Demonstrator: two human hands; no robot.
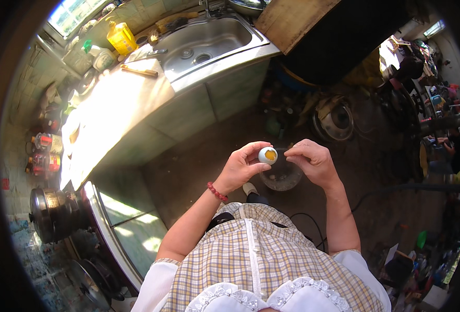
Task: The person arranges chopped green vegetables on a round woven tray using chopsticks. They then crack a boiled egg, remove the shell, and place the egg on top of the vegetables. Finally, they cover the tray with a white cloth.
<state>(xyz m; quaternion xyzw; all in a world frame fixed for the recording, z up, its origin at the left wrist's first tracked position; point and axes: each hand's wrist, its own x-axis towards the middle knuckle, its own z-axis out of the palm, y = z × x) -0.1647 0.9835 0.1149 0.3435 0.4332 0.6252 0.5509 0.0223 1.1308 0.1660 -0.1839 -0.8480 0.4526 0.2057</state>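
Observation:
My left hand [245, 160] holds a pale bluish egg [262, 156] between thumb and fingers, at chest height over the floor. A ragged hole in its shell faces up and shows bright yellow inside. To the right of the egg, my right hand [312, 158] is apart from it, with thumb and forefinger pinched together. Any shell bit between those fingertips is too small to make out. Beneath both hands stands a clear round container [282, 183] with small pale bits in it, partly covered by my fingers.
A steel sink [222, 37] is set in the counter ahead. On the sunlit counter [136, 91] lies a knife [139, 71], near a yellow jug [121, 38] and a spray bottle [102, 56]. Metal pots [50, 214] stand at left. A black cable [317, 226] trails on the floor at right.

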